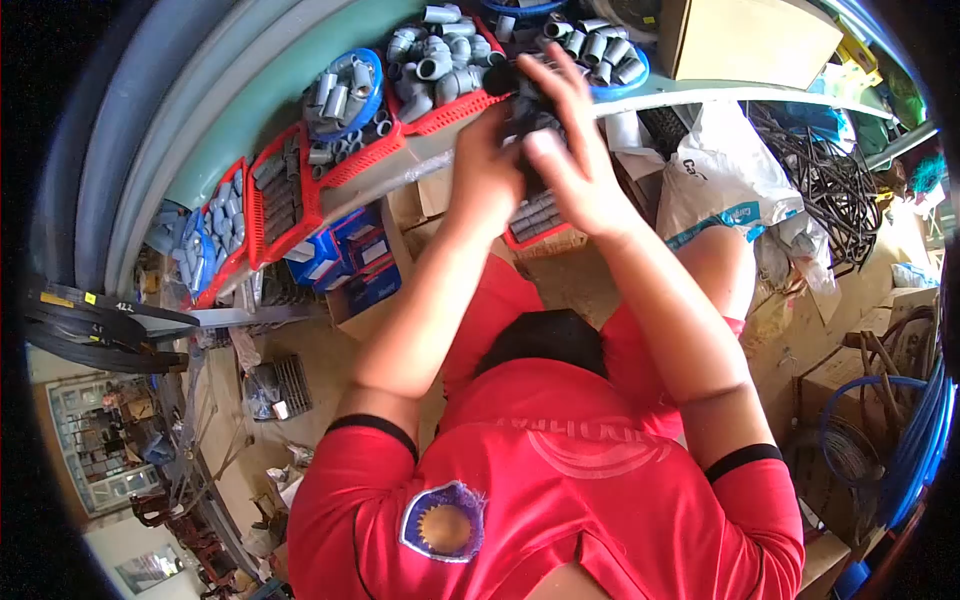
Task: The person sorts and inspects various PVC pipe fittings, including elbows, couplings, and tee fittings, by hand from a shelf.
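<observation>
In front of the shelf, both hands are raised close together around a small black object (527, 112) whose kind I cannot tell. My left hand (487, 168) is closed around its near left side, fingers mostly hidden behind it. From the right, my right hand (583, 165) grips it, thumb across the front and fingers reaching up along its far side. Just behind the hands, grey pipe elbows (437, 65) fill a red basket (450, 113). Short grey pipe couplings (597, 48) lie in a blue round basket (632, 88) beyond the right fingers.
More red baskets (255, 215) of grey fittings line the curved shelf to the left. Blue boxes (345, 250) sit below it. At right are a cardboard box (755, 45), a white plastic bag (725, 175), a black tangle of thin rods (825, 180) and blue coiled hose (925, 430).
</observation>
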`<state>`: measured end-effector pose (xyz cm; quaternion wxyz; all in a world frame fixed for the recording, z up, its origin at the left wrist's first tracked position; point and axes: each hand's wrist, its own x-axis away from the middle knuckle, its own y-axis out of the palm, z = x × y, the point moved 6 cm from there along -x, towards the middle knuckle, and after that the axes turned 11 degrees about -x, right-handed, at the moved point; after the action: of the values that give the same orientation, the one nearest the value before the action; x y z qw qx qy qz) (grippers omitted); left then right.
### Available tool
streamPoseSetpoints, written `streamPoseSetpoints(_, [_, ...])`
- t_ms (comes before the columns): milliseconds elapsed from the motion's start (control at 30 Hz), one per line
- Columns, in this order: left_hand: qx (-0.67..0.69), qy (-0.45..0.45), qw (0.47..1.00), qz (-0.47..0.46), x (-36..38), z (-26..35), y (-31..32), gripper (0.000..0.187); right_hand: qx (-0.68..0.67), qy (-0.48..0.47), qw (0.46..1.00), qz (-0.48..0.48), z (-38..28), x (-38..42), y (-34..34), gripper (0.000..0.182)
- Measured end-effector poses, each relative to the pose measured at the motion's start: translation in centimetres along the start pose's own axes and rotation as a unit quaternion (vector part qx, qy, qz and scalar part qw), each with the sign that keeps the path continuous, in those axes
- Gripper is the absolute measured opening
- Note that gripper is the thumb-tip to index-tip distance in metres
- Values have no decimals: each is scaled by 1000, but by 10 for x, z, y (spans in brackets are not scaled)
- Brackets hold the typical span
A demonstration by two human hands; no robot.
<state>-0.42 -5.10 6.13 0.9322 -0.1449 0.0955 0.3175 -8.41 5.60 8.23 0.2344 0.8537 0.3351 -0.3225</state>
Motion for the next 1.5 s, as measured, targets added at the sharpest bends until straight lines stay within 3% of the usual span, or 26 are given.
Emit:
streamPoseSetpoints(33, [-57,37,998,-11,-1,11,16,25,135,-85,987,-3,-17,-2,-4,57])
streamPoseSetpoints(67, [-57,32,997,-47,-5,21,29,23,40,1,997,69,-5,1,-21,53])
streamPoseSetpoints(133, [-64,1,993,-104,-12,22,50,20,85,5,990,117,-13,-5,-50,39])
streamPoseSetpoints(233, [-75,49,982,-165,-16,32,76,17,87,27,977,194,-24,-9,-81,26])
streamPoseSetpoints(433, [97,15,987,-128,-19,27,119,22,-85,123,954,260,-14,-8,-115,28])
streamPoseSetpoints(467, [63,-11,989,-130,-18,24,120,20,-76,120,955,261,-11,-8,-120,29])
streamPoseSetpoints(600, [4,57,996,-63,-22,18,128,20,-71,90,951,288,-4,-10,-136,31])
streamPoseSetpoints(767, [-94,96,988,-81,-17,31,142,23,-222,148,902,339,3,-4,-153,40])
streamPoseSetpoints(833, [-84,102,988,-74,-15,32,146,25,-203,147,885,391,3,-3,-157,38])
streamPoseSetpoints(933, [-75,109,990,-49,-11,39,147,28,-202,164,889,377,8,-3,-162,37])
streamPoseSetpoints(1033, [-88,101,990,-41,-9,32,149,30,-261,202,849,413,16,2,-159,44])
streamPoseSetpoints(1100, [-29,111,993,-9,-10,27,145,28,-375,204,798,425,32,2,-164,54])
streamPoseSetpoints(1233, [92,51,994,16,-19,11,123,26,-431,140,854,254,18,-16,-155,59])
streamPoseSetpoints(1267, [133,10,990,-42,-23,7,120,24,-436,175,833,292,-2,-19,-137,61])
streamPoseSetpoints(1300, [35,24,998,-47,-25,11,113,22,-426,220,833,277,-2,-15,-127,60])
streamPoseSetpoints(1333, [-33,40,996,-73,-27,14,110,21,-252,144,938,191,-12,-21,-122,56])
streamPoseSetpoints(1367, [-101,56,989,-98,-28,16,108,21,-63,64,991,94,-22,-24,-110,53])
streamPoseSetpoints(1433, [-196,78,970,-117,-25,34,101,23,55,85,994,46,-28,-18,-101,41])
streamPoseSetpoints(1500, [-189,126,966,-127,-17,29,108,26,22,125,975,184,-12,-11,-116,30])
